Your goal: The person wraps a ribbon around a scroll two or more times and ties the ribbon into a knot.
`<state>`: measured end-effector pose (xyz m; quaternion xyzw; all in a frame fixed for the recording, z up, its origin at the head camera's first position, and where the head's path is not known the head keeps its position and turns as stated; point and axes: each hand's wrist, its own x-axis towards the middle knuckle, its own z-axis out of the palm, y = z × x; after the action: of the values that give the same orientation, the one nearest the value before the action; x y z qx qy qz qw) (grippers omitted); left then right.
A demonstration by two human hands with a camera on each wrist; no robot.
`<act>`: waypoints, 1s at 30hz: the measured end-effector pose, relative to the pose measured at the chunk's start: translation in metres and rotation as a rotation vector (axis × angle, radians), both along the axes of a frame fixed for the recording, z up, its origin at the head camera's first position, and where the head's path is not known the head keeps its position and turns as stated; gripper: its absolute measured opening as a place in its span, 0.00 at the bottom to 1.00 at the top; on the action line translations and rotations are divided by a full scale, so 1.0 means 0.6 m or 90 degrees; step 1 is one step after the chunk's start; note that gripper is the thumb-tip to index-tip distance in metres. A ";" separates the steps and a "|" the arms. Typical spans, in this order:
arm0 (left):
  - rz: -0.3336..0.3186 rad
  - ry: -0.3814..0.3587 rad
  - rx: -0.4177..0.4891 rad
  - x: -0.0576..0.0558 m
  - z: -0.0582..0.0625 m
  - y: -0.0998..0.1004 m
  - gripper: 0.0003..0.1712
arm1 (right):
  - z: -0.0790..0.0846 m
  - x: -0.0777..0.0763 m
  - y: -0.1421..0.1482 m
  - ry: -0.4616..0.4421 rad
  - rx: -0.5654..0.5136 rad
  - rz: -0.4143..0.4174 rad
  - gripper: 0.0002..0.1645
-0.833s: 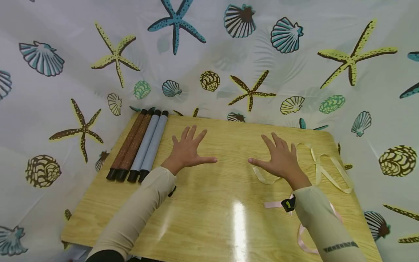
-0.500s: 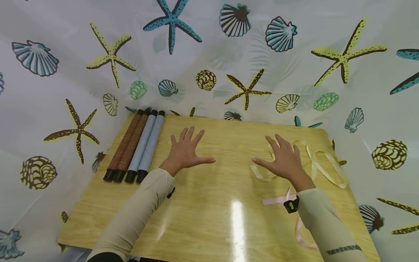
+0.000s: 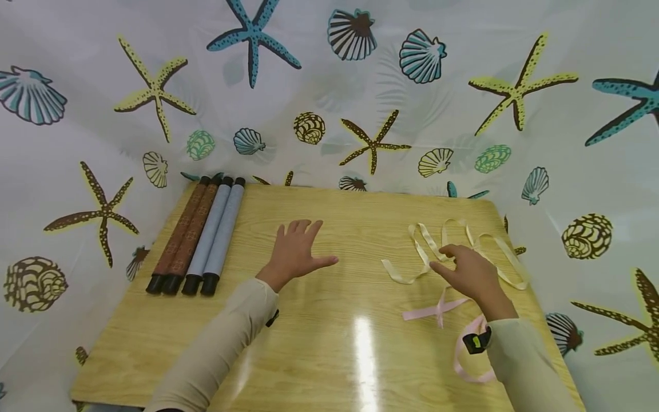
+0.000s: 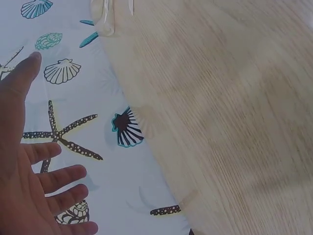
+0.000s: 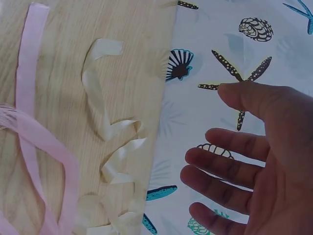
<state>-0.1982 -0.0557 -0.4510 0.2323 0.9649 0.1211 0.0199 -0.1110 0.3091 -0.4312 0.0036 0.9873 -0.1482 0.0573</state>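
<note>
My left hand (image 3: 295, 255) hovers over the middle of the wooden table with its fingers spread and nothing in it. In the left wrist view its palm and fingers (image 4: 66, 177) are bare. On the right, my right hand (image 3: 472, 277) hangs above a cream ribbon (image 3: 399, 273), fingers loosely bent and holding nothing. The right wrist view shows that cream ribbon (image 5: 96, 90) lying in loose curls on the table, apart from the hand (image 5: 274, 161). A pink ribbon (image 3: 424, 312) lies nearer me, partly hidden beneath the right forearm.
Two brown patterned rolls (image 3: 189, 234) and two light blue rolls (image 3: 222, 229), all with black ends, lie side by side at the table's left. A white sheet (image 3: 319, 74) printed with shells and starfish stands behind the wooden table (image 3: 304, 355) and along its sides.
My right hand has moved right and a little toward me, its fingers bending from a wide spread. The left hand's fingers have lowered slightly. The whole head view has shifted left.
</note>
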 end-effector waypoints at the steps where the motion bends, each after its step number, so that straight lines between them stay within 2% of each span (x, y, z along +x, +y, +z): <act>1: -0.001 0.003 0.000 0.001 -0.001 0.003 0.54 | -0.004 0.002 0.003 -0.011 -0.005 -0.002 0.36; 5: -0.012 0.017 -0.016 0.010 -0.014 0.020 0.46 | -0.027 0.012 0.014 -0.044 -0.003 -0.017 0.32; 10: -0.040 0.030 -0.027 0.033 -0.046 0.052 0.33 | -0.062 0.027 0.025 -0.084 0.007 -0.048 0.26; 14: -0.078 0.029 -0.034 0.057 -0.073 0.093 0.22 | -0.082 0.036 0.027 -0.119 0.003 -0.084 0.23; 18: -0.129 -0.003 -0.041 0.085 -0.105 0.143 0.15 | -0.099 0.039 0.022 -0.147 -0.004 -0.123 0.19; 21: -0.167 -0.012 -0.052 0.107 -0.134 0.176 0.12 | -0.112 0.039 0.017 -0.164 -0.009 -0.143 0.17; 25: -0.189 0.002 -0.058 0.128 -0.164 0.211 0.11 | -0.127 0.040 0.012 -0.167 -0.007 -0.155 0.20; 30: -0.191 0.007 -0.069 0.139 -0.180 0.250 0.13 | -0.138 0.046 0.012 -0.178 0.008 -0.170 0.27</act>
<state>-0.1149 0.0944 -0.5590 0.3730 0.9246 0.0635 0.0453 -0.0836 0.3160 -0.5141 0.1558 0.9613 -0.1462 0.1738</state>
